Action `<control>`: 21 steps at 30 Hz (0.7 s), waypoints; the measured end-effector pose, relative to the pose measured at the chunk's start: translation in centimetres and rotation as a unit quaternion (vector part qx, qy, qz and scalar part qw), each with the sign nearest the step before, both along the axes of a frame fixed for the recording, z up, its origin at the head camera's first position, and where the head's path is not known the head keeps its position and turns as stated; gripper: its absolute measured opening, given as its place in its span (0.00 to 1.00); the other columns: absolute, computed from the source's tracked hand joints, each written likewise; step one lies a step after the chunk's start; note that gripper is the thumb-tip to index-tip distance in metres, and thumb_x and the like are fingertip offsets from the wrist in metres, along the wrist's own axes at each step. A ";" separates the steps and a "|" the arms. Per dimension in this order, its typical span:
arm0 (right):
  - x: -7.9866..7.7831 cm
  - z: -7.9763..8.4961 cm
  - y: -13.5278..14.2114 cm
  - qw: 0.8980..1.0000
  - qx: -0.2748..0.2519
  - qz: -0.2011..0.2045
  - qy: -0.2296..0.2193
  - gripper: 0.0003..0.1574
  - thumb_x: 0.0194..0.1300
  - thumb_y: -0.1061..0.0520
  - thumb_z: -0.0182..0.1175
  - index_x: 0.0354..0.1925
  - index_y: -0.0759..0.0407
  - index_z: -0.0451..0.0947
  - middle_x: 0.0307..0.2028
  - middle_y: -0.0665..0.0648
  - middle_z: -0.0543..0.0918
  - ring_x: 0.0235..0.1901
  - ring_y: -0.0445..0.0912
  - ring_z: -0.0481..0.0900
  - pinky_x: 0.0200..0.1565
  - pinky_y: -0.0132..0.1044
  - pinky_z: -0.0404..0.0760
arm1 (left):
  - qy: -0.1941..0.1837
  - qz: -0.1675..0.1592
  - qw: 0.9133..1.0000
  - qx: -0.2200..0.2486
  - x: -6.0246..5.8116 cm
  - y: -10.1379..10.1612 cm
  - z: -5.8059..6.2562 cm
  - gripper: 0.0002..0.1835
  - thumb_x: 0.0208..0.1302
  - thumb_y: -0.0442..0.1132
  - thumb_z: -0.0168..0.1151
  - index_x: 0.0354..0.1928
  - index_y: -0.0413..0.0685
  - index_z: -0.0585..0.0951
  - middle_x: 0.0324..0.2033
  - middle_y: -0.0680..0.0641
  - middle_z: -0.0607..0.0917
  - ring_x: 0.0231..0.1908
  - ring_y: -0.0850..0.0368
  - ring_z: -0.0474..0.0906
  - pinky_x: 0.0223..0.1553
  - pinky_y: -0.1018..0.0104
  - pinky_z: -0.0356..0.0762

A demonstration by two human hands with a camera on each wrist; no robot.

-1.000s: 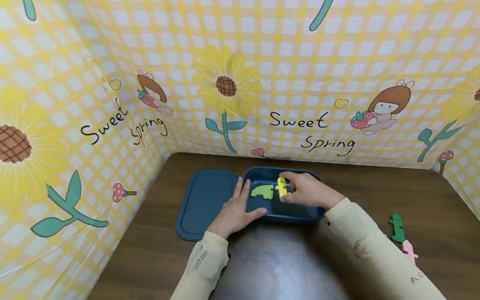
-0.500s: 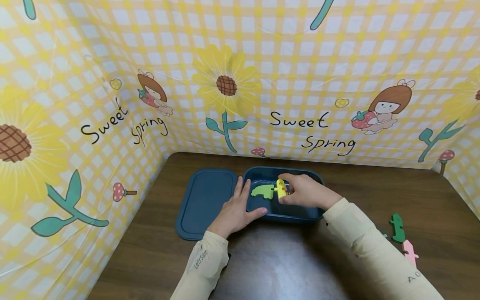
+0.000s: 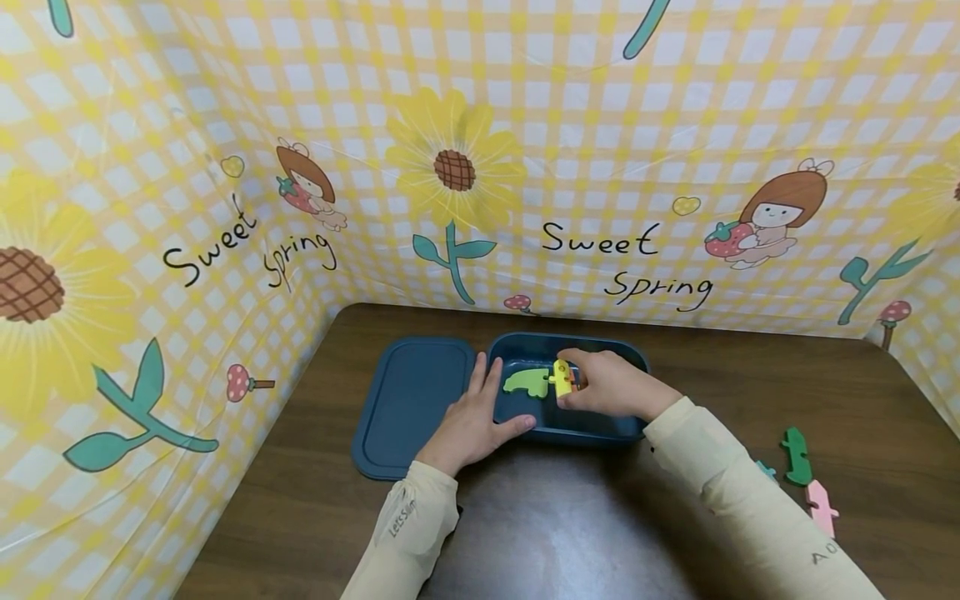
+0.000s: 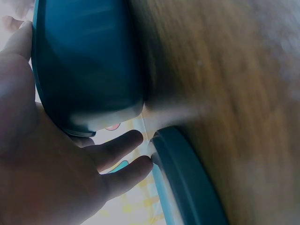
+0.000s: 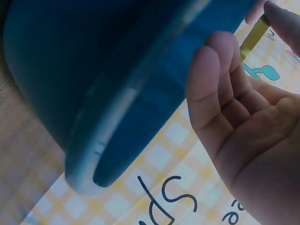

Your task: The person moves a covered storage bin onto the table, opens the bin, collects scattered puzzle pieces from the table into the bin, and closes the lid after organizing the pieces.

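In the head view my right hand [image 3: 618,383] pinches a yellow puzzle piece [image 3: 561,379] between thumb and fingertips, inside a dark blue box [image 3: 585,433]. The yellow piece's left tab lies right at the edge of a light green puzzle piece [image 3: 527,382] on the box floor. A bit of orange shows beside the yellow piece, mostly hidden by the fingers. My left hand [image 3: 465,427] rests at the box's left end with fingers straight and spread, its thumb over the front rim. In the right wrist view the yellow piece [image 5: 254,36] shows edge-on between the fingers.
Left of the box a flat blue lid [image 3: 408,408] lies on the brown wooden table [image 3: 285,508]. Near my right forearm lie a green piece [image 3: 797,457], a pink piece [image 3: 821,507] and a partly covered teal piece [image 3: 766,469]. A checked cloth hangs behind and beside the table.
My right hand has brought the yellow piece slightly left and down, up against the light green piece. The right forearm shifted a little, showing more of the teal piece. My left hand stays put.
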State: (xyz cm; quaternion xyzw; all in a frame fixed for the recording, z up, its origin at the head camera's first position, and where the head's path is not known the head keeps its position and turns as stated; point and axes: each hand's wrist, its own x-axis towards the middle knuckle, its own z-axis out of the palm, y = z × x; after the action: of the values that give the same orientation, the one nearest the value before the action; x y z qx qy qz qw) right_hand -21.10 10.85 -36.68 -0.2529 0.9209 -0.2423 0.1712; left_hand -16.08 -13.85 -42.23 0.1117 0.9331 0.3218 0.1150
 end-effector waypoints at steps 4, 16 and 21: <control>-0.1 0.0 0.0 1.000 0.006 -0.001 0.001 0.47 0.64 0.49 0.70 0.72 0.67 0.64 0.27 0.52 0.78 0.26 0.45 0.74 0.30 0.38 0.75 | 0.001 -0.001 1.000 0.000 0.0 0.0 0.0 0.57 0.63 0.72 0.58 0.82 0.58 0.41 0.80 0.51 0.31 0.71 0.28 0.57 0.65 0.31 0.55; -0.8 -0.3 -0.3 0.998 -0.030 -0.051 -0.018 0.60 0.66 0.45 0.70 0.79 0.61 0.46 0.26 0.52 0.81 0.23 0.46 0.77 0.28 0.41 0.76 | 0.004 0.000 1.000 0.000 -0.1 0.1 -0.2 0.56 0.64 0.70 0.60 0.82 0.57 0.42 0.79 0.51 0.30 0.70 0.29 0.58 0.65 0.31 0.57; -0.8 -0.5 -0.3 0.998 -0.024 -0.051 -0.024 0.59 0.68 0.45 0.67 0.80 0.59 0.43 0.25 0.52 0.82 0.22 0.46 0.77 0.29 0.41 0.76 | 0.004 -0.002 1.000 0.000 -0.1 0.0 -0.2 0.56 0.64 0.71 0.59 0.82 0.57 0.42 0.79 0.52 0.30 0.70 0.28 0.57 0.65 0.31 0.57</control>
State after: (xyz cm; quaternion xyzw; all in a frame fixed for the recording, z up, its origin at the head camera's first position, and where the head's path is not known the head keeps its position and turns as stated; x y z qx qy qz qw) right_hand -21.93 10.57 -37.19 -0.2041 0.9220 -0.2789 0.1743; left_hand -16.21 -13.89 -42.41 0.1146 0.9335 0.3209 0.1116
